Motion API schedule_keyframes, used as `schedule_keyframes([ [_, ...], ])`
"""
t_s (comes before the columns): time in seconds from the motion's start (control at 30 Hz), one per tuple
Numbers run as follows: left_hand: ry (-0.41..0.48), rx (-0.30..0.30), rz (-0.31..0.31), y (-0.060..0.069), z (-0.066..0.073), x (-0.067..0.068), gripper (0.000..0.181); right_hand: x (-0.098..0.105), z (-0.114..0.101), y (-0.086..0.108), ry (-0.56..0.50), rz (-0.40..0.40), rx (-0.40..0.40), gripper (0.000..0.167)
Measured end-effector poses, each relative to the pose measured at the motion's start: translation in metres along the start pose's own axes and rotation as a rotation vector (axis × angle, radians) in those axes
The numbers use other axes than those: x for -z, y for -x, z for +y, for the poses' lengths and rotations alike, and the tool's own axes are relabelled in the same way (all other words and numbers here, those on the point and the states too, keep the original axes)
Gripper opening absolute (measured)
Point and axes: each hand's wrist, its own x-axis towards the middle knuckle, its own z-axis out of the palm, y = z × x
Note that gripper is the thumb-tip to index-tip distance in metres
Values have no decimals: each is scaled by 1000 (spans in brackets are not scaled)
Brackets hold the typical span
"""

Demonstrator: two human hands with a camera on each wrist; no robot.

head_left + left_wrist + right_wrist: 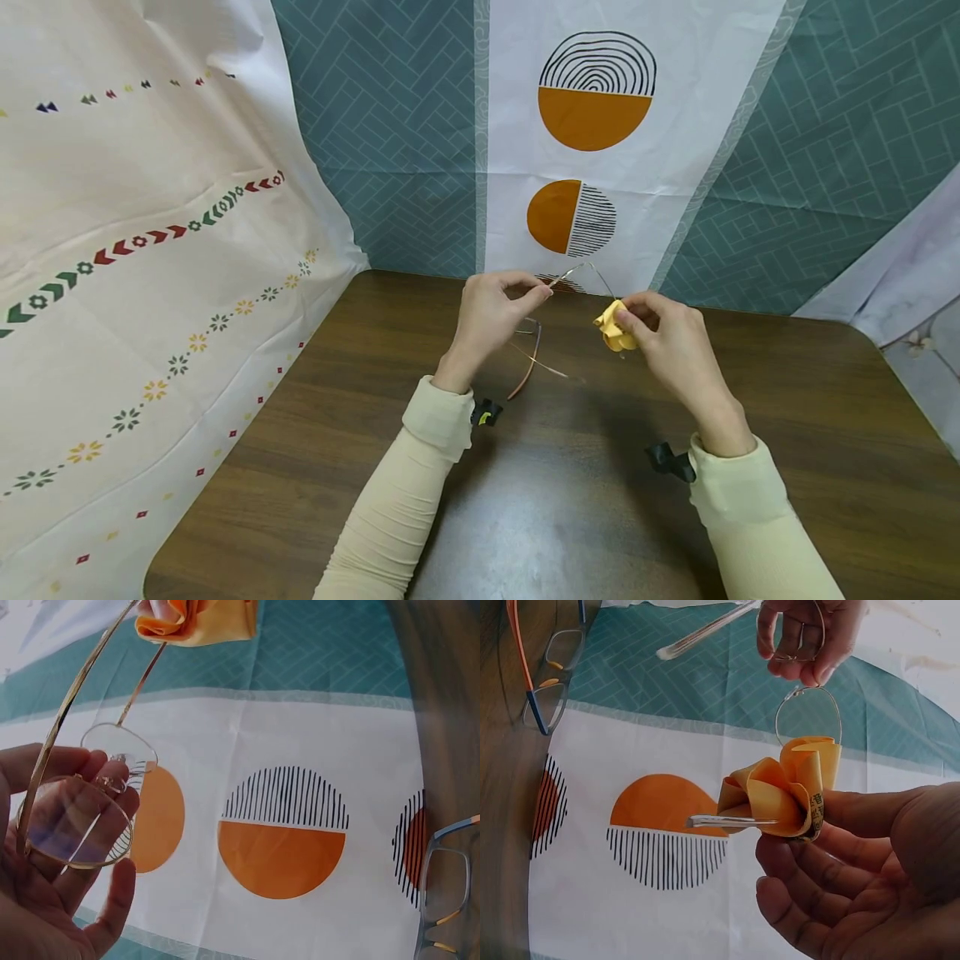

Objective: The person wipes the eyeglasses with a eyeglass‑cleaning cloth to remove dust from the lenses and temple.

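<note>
Above the table (300, 467), our left hand (491, 308) pinches the thin-rimmed glasses (75, 817) while our right hand (671, 342) grips a yellow cloth (780, 795) folded around one temple (731, 822); we do best with light, even pressure, lest it bend.

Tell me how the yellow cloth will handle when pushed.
The yellow cloth is probably floppy, bunching into loose folds where the right hand pinches it. Its thin edges suggest it is light. It may slide along the slim glasses temple poking out of it, which looks smooth.
</note>
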Motion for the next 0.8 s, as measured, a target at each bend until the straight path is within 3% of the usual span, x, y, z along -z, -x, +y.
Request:
schedule_keyframes([
  [0.37, 35, 75, 78, -1, 0, 3, 11, -1, -2, 2, 11, 23, 39, 20],
  [0.8, 47, 124, 148, -2, 0, 2, 12, -8, -7, 5, 125, 150, 130, 18],
])
